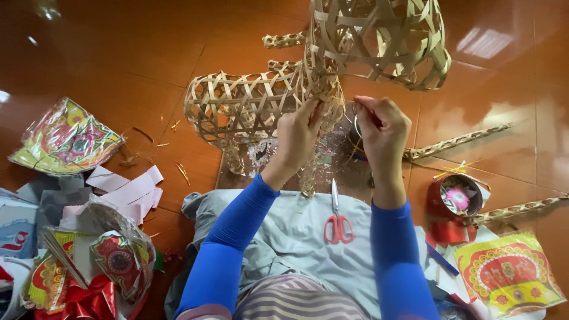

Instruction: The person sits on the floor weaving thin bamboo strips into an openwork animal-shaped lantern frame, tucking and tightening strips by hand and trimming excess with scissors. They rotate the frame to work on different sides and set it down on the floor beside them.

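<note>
Red cup (440,198) with pink flower (458,198)

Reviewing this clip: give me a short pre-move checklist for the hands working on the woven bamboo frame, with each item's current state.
1. Left hand grips the bamboo frame at its joint: ok.
2. Right hand pinches something thin beside the frame: cannot tell what it is; too fine to see.
3. Frame is steady: ok, its legs stand on the floor in front of the knees.
4. Scissors are within reach: ok, they lie shut on the grey cloth between the forearms.
5. Red tin stands upright: ok, to the right, apart from both hands.
6. Loose bamboo strips are away from the hands: ok, on the floor at the right.
</note>
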